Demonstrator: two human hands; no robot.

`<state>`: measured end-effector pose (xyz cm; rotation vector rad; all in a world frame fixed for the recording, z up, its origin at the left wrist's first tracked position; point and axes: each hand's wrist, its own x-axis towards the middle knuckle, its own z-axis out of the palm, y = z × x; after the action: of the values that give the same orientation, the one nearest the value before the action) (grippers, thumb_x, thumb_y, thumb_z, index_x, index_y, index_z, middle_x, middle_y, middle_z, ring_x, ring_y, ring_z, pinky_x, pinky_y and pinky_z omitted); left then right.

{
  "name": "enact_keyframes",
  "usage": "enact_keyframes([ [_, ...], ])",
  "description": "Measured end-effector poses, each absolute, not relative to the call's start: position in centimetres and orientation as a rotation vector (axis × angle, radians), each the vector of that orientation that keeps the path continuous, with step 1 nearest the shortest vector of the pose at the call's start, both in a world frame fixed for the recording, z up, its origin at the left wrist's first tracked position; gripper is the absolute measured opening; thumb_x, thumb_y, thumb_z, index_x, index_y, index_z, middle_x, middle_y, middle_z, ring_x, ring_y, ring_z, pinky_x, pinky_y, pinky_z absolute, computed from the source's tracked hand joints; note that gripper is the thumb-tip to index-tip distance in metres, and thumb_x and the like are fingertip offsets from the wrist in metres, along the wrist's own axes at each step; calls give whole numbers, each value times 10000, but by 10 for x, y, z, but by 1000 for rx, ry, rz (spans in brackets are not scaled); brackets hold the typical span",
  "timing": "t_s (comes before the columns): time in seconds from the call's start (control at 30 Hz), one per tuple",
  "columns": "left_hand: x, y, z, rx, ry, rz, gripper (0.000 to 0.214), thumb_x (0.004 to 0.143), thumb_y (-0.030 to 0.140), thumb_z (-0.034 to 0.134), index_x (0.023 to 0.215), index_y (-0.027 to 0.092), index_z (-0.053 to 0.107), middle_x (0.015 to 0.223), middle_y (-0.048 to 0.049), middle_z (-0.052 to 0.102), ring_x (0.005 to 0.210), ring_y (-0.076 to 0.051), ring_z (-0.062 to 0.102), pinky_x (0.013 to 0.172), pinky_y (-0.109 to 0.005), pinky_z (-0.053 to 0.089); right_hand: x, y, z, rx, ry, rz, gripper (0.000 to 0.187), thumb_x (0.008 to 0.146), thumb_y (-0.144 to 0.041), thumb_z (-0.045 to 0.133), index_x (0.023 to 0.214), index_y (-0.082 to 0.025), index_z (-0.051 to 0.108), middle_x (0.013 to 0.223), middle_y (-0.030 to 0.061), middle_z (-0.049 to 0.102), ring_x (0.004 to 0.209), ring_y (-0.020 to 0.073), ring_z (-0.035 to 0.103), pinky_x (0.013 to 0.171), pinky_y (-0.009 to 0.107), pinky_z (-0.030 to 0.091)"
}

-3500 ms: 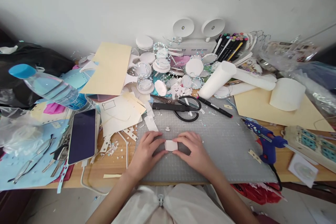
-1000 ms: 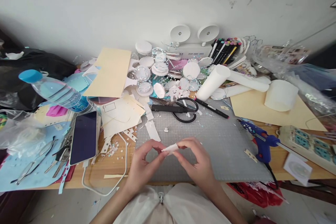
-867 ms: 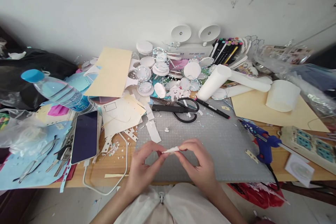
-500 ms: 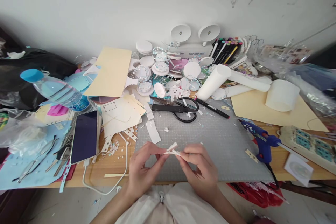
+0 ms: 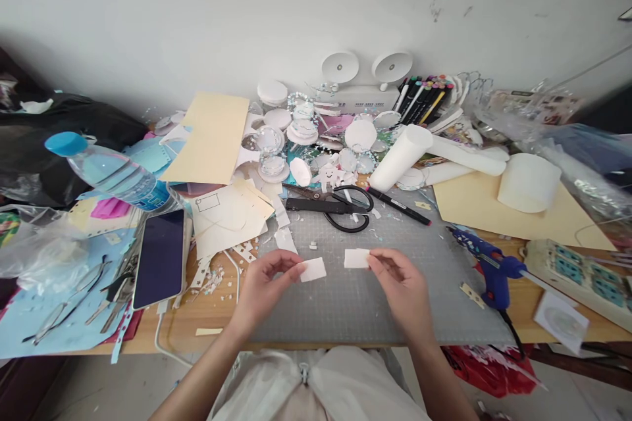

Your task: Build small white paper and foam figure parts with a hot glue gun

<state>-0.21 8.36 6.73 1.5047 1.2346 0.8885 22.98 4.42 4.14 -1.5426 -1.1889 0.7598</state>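
Observation:
My left hand (image 5: pixel 269 286) pinches a small white rectangular piece (image 5: pixel 314 270), perhaps paper or thin foam, between thumb and fingertips. A similar white piece (image 5: pixel 355 258) is gripped at its right end by my right hand (image 5: pixel 402 289). The two pieces are apart, both held just above the grey cutting mat (image 5: pixel 336 316). Beyond them on the mat lie black-handled scissors (image 5: pixel 349 222) and a black marker (image 5: pixel 402 205). A loose white strip (image 5: pixel 285 240) is partly hidden behind my left hand.
A blue glue gun (image 5: pixel 496 270) and a power strip (image 5: pixel 582 276) lie at the right. White rolls (image 5: pixel 402 158) and small round decorations (image 5: pixel 302 128) crowd the back. To the left are a phone (image 5: pixel 160 260), a water bottle (image 5: pixel 113 174) and eyeglasses (image 5: pixel 64 302).
My hands were close together on folded or overlapping white material. Now they have moved apart and forward, each with a separate flat white piece.

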Motion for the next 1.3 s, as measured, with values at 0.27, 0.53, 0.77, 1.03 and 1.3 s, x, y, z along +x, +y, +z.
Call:
enact_keyframes([
  [0.27,1,89,56,1788,1337,935,186,895,236,574,1048,208,676,1026,-64,692,748,-154,626,707,-286,513,242,47,27,-1670,-1329,666,209,868,-416,613,833,-223,685,856,50,717,793,214,655,746,353,509],
  [0.53,5,70,77,2020,1028,913,103,928,177,550,949,204,647,916,-47,660,811,-139,627,739,-228,508,230,34,45,-1574,-1454,651,247,923,-374,537,737,-220,588,685,-10,600,666,141,577,632,235,467],
  [0.77,7,62,92,2127,756,790,207,874,213,650,1075,220,600,897,-51,624,785,-136,629,712,-205,531,185,35,50,-1222,-1784,751,309,973,-324,437,702,-211,534,651,-16,573,604,108,555,568,181,439],
  [1.03,-89,134,119,2726,1673,1059,277,922,183,528,1187,215,603,1196,-118,662,1129,-268,609,966,-412,473,219,50,37,-1366,-1653,623,374,981,-402,374,728,-226,585,624,-5,586,555,113,583,564,166,481],
  [1.3,-139,196,140,2891,2044,1019,320,949,185,416,1053,182,719,1041,-70,764,941,-246,706,778,-324,510,267,34,20,-1726,-1497,570,350,835,-562,549,795,-252,706,633,0,701,591,150,687,568,153,529],
])
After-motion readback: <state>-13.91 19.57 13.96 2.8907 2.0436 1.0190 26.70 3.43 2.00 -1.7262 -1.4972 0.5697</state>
